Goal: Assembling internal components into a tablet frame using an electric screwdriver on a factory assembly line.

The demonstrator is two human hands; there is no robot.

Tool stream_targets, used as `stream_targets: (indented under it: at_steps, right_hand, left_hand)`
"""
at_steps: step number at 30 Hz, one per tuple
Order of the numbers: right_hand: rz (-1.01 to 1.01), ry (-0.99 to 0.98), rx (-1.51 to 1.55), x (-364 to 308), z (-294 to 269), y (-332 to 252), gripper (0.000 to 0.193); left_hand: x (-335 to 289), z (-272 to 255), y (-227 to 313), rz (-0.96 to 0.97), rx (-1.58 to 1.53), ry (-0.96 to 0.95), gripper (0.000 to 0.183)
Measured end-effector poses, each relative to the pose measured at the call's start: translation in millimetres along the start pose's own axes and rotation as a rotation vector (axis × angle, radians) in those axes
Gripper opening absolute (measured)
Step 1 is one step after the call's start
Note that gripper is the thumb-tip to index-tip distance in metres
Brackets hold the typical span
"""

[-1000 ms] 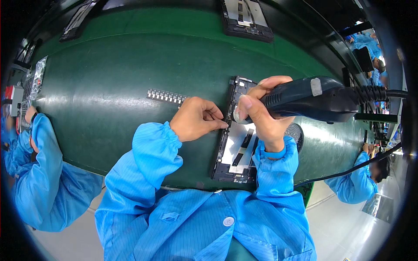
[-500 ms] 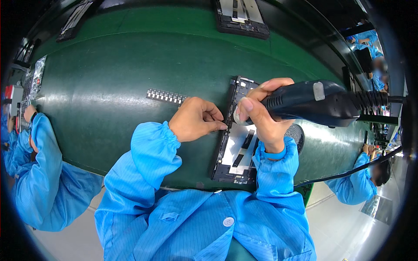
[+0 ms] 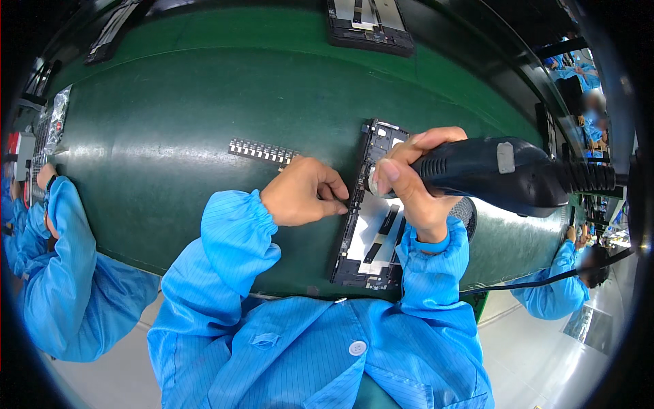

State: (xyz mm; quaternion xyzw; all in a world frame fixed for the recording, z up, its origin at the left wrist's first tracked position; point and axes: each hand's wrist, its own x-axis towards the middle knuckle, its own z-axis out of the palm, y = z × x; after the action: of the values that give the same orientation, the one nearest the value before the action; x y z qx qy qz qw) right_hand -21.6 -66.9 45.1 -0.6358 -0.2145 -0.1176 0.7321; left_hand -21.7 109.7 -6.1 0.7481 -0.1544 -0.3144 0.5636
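Note:
A flat black device housing (image 3: 351, 249) with a silver inner plate and dark strips lies in front of me on the green table. My right hand (image 3: 419, 184) grips the front end of a black corded hand tool (image 3: 501, 170), its body pointing right and its pale tip at the housing. That hand hides part of the housing's right side. At the housing's left edge, my left hand (image 3: 303, 191) has its fingers bent together in a pinch; whatever sits between them is hidden. Just beyond the left hand lies a dark strip of small white-tabbed pieces (image 3: 262, 151).
Another open housing (image 3: 371, 31) rests at the far edge, and one more (image 3: 112, 34) at far left. A round dark mesh object (image 3: 464, 217) sits right of my right wrist. The tool's black cable (image 3: 558, 278) loops at right. Co-workers in blue sit on both sides.
The tool's rear end has dipped slightly toward me and to the right. My left fingertips have drawn back a little from the housing's edge.

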Motion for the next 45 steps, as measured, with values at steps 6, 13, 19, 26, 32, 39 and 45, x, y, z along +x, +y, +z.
stream_targets:
  at_steps: [6, 13, 19, 26, 32, 39, 45]
  right_hand:
    - [0.002, -0.032, 0.01, -1.5, -2.6, 0.8, 0.041]
    - [0.073, -0.016, 0.04, -0.5, -0.6, -1.0, 0.043]
    - [0.006, -0.184, -0.134, -1.4, -5.3, -1.6, 0.045]
    - [0.035, -0.179, -0.058, -1.8, -4.7, -3.2, 0.049]
    - [0.014, -0.112, 0.071, -1.4, -3.7, -1.4, 0.048]
    - [0.046, -0.094, 0.063, -1.5, -4.3, -1.5, 0.048]
    - [0.057, -0.132, -0.063, -5.8, -1.0, -6.5, 0.045]
  left_hand:
    - [-5.3, -5.2, 9.6, -0.046, 0.084, -0.245, 0.027]
    - [-8.6, -9.1, 14.6, -0.045, 0.171, -0.48, 0.032]
    - [-8.7, -6.7, 8.6, 0.007, 0.163, -0.497, 0.03]
    - [-10.5, -5.6, 10.3, -0.014, 0.173, -0.503, 0.028]
    - [-9.7, -5.4, 9.0, 0.009, 0.17, -0.487, 0.028]
    - [-9.7, -5.9, 9.7, 0.001, 0.163, -0.486, 0.027]
    - [-10.5, -5.8, 9.7, -0.012, 0.163, -0.485, 0.026]
